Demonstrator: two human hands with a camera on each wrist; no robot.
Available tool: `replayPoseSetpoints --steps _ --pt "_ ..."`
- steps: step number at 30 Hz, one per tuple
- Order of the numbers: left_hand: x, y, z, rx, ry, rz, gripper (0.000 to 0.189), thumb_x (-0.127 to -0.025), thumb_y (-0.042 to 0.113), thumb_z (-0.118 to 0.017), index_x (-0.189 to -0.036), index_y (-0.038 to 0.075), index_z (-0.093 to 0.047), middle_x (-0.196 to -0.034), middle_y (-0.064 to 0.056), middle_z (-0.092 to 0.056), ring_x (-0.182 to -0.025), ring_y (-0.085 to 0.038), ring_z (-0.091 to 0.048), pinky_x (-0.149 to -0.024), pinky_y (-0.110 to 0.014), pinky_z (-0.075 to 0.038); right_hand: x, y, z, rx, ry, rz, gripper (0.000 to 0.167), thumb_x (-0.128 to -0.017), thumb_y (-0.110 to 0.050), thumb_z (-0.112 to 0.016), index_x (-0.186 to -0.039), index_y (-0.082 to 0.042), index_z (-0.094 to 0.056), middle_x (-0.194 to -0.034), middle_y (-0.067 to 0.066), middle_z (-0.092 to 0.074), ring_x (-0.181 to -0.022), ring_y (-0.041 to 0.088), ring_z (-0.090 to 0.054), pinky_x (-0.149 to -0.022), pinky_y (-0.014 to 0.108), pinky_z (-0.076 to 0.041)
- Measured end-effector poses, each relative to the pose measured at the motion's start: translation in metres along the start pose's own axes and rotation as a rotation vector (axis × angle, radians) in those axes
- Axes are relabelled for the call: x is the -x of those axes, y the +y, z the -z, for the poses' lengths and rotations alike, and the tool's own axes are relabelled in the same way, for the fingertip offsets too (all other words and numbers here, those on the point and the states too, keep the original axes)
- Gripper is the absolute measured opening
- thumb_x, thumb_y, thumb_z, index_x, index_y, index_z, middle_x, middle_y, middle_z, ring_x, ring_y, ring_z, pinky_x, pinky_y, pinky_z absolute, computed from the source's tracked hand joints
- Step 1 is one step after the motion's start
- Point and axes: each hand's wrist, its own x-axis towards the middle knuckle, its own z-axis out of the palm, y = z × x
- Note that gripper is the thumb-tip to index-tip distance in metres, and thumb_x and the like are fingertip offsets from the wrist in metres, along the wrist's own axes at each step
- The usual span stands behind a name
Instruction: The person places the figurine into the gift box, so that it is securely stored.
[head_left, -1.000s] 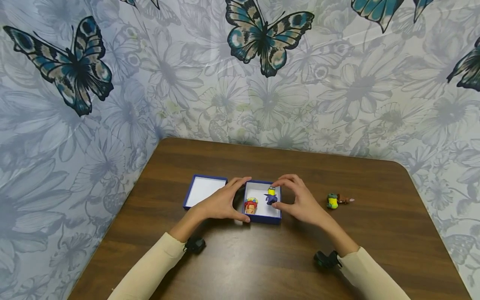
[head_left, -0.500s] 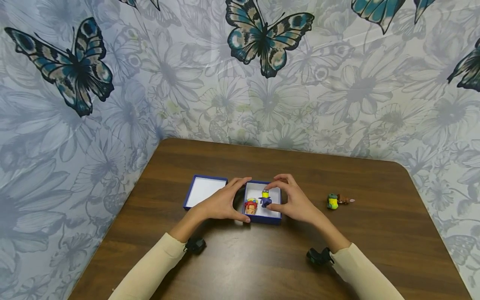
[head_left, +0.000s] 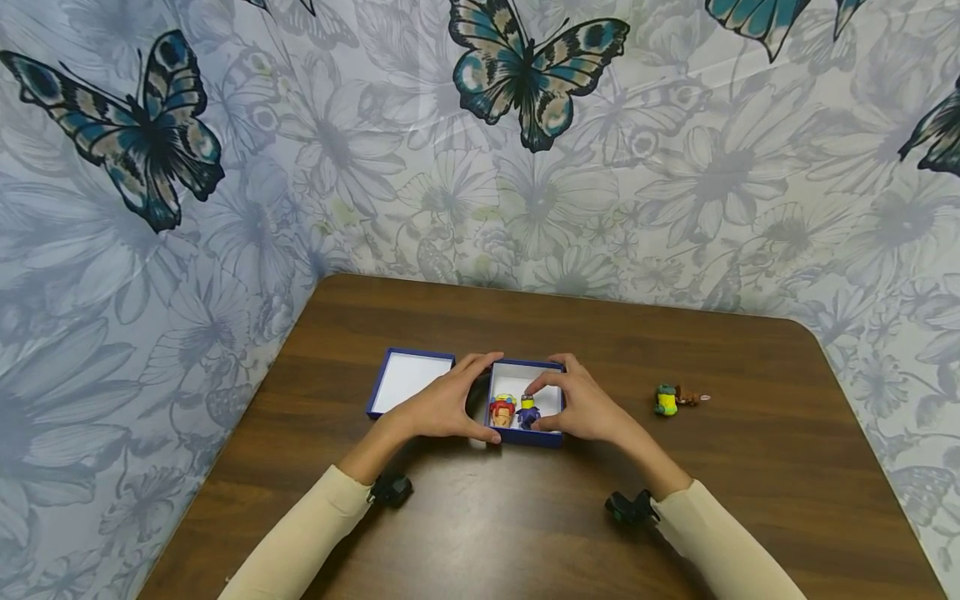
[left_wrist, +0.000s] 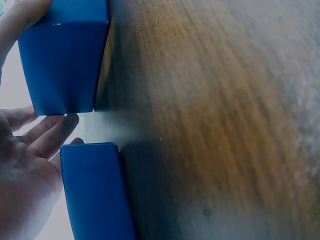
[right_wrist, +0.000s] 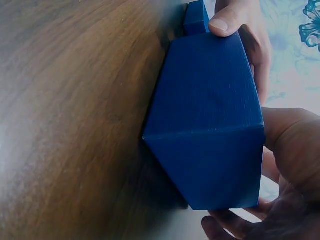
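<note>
A blue-walled box with a white inside stands upright on the table. My left hand spans its left side, thumb at the near corner and fingers at the far one; the left wrist view shows that thumb on the blue box wall. Inside, at the near left, lies a toy figure in red with a yellow top. Close beside it, a toy figure with a yellow head and dark-blue body is pinched between thumb and fingers of my right hand. Box walls hide both figures from the right wrist camera.
Left of the box lies a matching blue-edged lid, white side up, partly behind my left hand. A green-and-yellow toy and a small brown toy lie together on the wooden table at right. A butterfly-patterned cloth hangs behind.
My right hand has carried the dark-blue figure left and toward the near side of the box, down next to the red one. The left hand keeps its place on the box.
</note>
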Motion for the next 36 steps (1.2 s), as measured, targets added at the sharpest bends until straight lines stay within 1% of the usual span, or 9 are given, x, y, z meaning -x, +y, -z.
replayPoseSetpoints --steps 7,12,17,18,21,25,28,31,36 --pt "0.0 0.003 0.002 -0.017 0.011 0.002 0.13 -0.07 0.058 -0.099 -0.172 0.038 -0.021 -0.166 -0.003 -0.04 -0.151 -0.028 -0.048 -0.124 -0.055 -0.044 -0.003 -0.006 -0.001 0.046 -0.029 -0.044 0.04 -0.082 -0.032 -0.096 -0.117 -0.025 -0.078 -0.166 0.024 -0.037 -0.151 0.053 -0.041 -0.115 0.077 -0.041" --pt "0.0 0.003 0.001 -0.012 0.012 0.004 0.13 -0.07 0.057 -0.099 -0.172 0.035 -0.022 -0.166 -0.003 -0.039 -0.151 -0.029 -0.049 -0.123 -0.056 -0.044 -0.005 -0.006 -0.001 0.096 -0.024 -0.075 0.039 -0.079 -0.036 -0.098 -0.111 -0.024 -0.078 -0.163 0.023 -0.042 -0.145 0.051 -0.048 -0.113 0.074 -0.045" --pt "0.0 0.003 0.0 -0.013 0.012 0.009 0.13 -0.07 0.058 -0.099 -0.172 0.038 -0.02 -0.166 -0.003 -0.039 -0.15 -0.029 -0.049 -0.123 -0.055 -0.045 -0.006 -0.007 0.002 0.145 -0.032 -0.091 0.04 -0.077 -0.039 -0.098 -0.11 -0.024 -0.08 -0.163 0.022 -0.045 -0.145 0.049 -0.049 -0.114 0.072 -0.045" --pt "0.0 0.002 0.0 -0.014 0.012 0.01 0.13 -0.07 0.058 -0.099 -0.172 0.038 -0.02 -0.166 -0.003 -0.039 -0.151 -0.029 -0.049 -0.123 -0.055 -0.045 -0.006 -0.007 0.003 0.147 -0.037 -0.094 0.04 -0.078 -0.04 -0.098 -0.109 -0.024 -0.08 -0.164 0.022 -0.044 -0.146 0.049 -0.048 -0.114 0.072 -0.045" --pt "0.0 0.002 0.0 -0.013 0.01 0.007 0.131 -0.07 0.059 -0.098 -0.172 0.034 -0.022 -0.166 -0.003 -0.039 -0.151 -0.029 -0.049 -0.123 -0.056 -0.044 -0.005 -0.006 0.006 0.135 -0.055 -0.091 0.036 -0.08 -0.041 -0.096 -0.109 -0.024 -0.082 -0.165 0.023 -0.043 -0.148 0.051 -0.045 -0.116 0.074 -0.042" --pt "-0.001 0.003 0.0 -0.012 0.008 0.007 0.131 -0.07 0.059 -0.099 -0.173 0.029 -0.023 -0.167 -0.003 -0.039 -0.151 -0.029 -0.049 -0.123 -0.057 -0.044 -0.005 -0.006 0.006 0.104 -0.057 -0.082 0.027 -0.083 -0.037 -0.094 -0.105 -0.026 -0.083 -0.164 0.023 -0.044 -0.149 0.052 -0.044 -0.117 0.075 -0.041" --pt "-0.001 0.003 0.001 -0.01 0.008 0.008 0.131 -0.07 0.058 -0.099 -0.173 0.029 -0.023 -0.167 -0.003 -0.039 -0.151 -0.029 -0.049 -0.123 -0.057 -0.044 -0.005 -0.006 0.003 0.095 -0.043 -0.076 0.023 -0.082 -0.035 -0.095 -0.101 -0.028 -0.083 -0.163 0.023 -0.046 -0.147 0.051 -0.046 -0.115 0.075 -0.042" --pt "-0.001 0.003 0.001 -0.006 0.008 0.006 0.131 -0.07 0.057 -0.099 -0.173 0.028 -0.023 -0.167 -0.003 -0.039 -0.151 -0.029 -0.048 -0.123 -0.057 -0.044 -0.006 -0.006 0.0 0.092 -0.028 -0.067 0.021 -0.082 -0.034 -0.096 -0.098 -0.029 -0.083 -0.161 0.024 -0.047 -0.145 0.051 -0.047 -0.113 0.074 -0.044" --pt "-0.001 0.002 0.001 -0.004 0.007 0.002 0.131 -0.07 0.058 -0.099 -0.173 0.028 -0.023 -0.167 -0.004 -0.039 -0.151 -0.03 -0.048 -0.123 -0.057 -0.044 -0.007 -0.006 -0.005 0.091 -0.014 -0.058 0.021 -0.081 -0.035 -0.096 -0.098 -0.031 -0.084 -0.16 0.024 -0.047 -0.145 0.05 -0.047 -0.113 0.074 -0.043"
